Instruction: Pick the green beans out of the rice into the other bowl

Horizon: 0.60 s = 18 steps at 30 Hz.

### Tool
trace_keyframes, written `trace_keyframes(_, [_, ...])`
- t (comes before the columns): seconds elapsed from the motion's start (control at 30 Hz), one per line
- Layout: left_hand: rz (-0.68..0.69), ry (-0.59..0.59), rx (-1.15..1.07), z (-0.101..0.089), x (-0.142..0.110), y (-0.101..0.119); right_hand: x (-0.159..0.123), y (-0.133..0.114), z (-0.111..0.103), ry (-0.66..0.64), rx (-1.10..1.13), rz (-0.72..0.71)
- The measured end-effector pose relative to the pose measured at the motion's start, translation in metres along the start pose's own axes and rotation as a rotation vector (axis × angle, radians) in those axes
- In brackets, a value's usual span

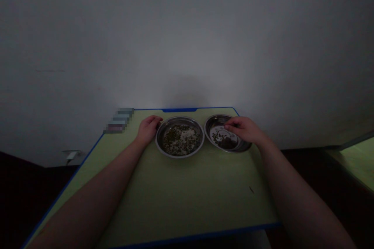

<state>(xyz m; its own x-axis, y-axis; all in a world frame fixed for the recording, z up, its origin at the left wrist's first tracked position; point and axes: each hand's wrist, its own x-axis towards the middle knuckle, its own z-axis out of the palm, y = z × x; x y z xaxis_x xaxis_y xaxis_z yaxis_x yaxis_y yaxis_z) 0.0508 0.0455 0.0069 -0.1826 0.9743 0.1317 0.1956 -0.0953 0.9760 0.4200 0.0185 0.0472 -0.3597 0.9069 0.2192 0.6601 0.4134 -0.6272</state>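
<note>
A round metal bowl (179,156) holds a mix of white grains, like rice, and small green beans (173,136). My left hand (149,129) lies at its left side, fingers curled against the rim. To the right, nearly touching it, stands a second metal bowl (207,134) with a thin scatter of green beans (217,137) on its bottom. Over this bowl's far right part hangs my right hand (242,127), thumb and fingers brought together in a pinch. Whatever may be between those fingertips is too small and dark to make out.
Both bowls stand on a light green table (181,198) with a blue edge, close to a plain wall (187,39). A small dark mark or sliver (251,189) shows at the table's right. A plug (72,155) sits in the wall at left.
</note>
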Motion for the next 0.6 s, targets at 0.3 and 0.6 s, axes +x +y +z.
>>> trace_keyframes(0.3, [0.001,0.010,0.010,0.000,0.000,0.001,-0.001,-0.003,-0.001,0.013,-0.004,0.006])
trace_keyframes(0.6, [0.018,-0.007,-0.004,0.000,0.001,-0.002,0.014,-0.039,0.003,-0.016,0.026,-0.071])
